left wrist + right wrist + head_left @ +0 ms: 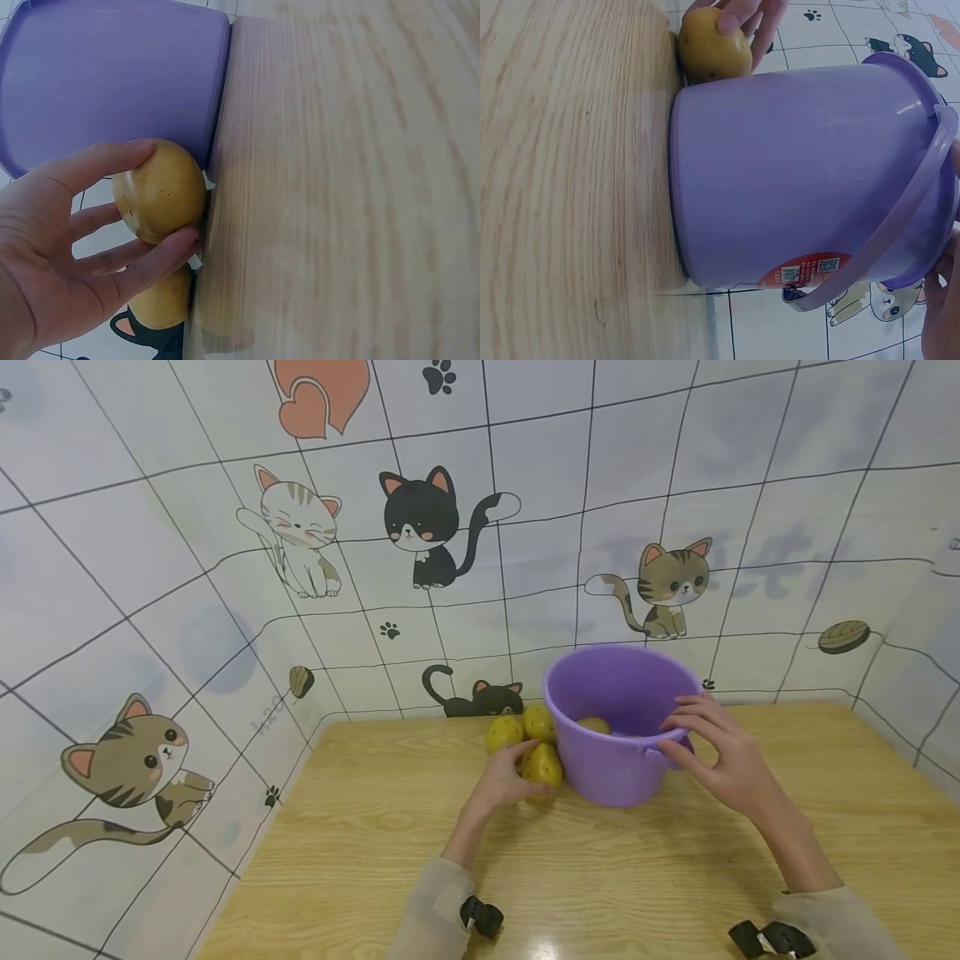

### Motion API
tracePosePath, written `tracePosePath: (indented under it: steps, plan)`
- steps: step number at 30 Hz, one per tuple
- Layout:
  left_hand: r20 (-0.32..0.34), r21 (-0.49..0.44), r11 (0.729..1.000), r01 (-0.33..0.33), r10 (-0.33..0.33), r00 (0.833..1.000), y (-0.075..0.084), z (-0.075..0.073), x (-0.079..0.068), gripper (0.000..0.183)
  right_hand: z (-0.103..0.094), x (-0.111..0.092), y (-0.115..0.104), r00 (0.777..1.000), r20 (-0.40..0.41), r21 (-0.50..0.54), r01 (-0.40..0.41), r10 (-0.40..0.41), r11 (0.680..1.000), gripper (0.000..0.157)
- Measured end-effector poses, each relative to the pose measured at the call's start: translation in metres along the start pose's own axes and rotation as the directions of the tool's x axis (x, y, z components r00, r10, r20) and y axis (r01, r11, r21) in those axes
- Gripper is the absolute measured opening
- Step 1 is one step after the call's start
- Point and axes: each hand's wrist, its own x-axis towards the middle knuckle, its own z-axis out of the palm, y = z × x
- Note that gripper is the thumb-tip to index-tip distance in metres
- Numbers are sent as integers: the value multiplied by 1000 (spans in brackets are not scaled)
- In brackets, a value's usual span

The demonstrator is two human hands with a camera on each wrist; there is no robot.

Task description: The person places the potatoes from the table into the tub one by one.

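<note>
My left hand pinches a yellow, dark-specked potato between thumb and fingers. That potato is low by the tabletop, right beside the wall of a purple bucket. Just behind it are two more potatoes, one at the left and one against the bucket. Inside the upright bucket part of another yellow potato shows; the rest of the inside is hidden by the front wall. On the right side, my right hand grips the bucket's rim, thumb outside and fingers over the edge.
The bucket stands on a wood-grain table, near its back edge. A wall with cat drawings and a tile pattern rises close behind. The bucket's purple handle hangs down along its outside, by a red label.
</note>
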Motion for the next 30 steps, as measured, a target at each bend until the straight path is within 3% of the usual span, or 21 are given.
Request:
tracePosePath:
  steps: [10, 15, 22, 30]
  plan:
    - [-61, -73, 996, -41, 37, 997, 5, -6, -6, 82, 5, 0, 3, 998, -48, 12, 35, -34, 999, 44]
    - [-103, -136, 991, -13, -1, 995, 9, -10, -9, 83, 4, 0, 2, 999, -40, 14, 29, -28, 999, 42]
    - [-188, -215, 973, -90, 49, 981, 16, -17, -11, 80, 1, 1, -1, 1000, -13, 18, 12, -12, 1000, 32]
    - [-257, -257, 959, -122, 55, 965, 23, -23, -13, 79, -1, 0, -2, 1000, -1, 9, 0, 0, 1000, 28]
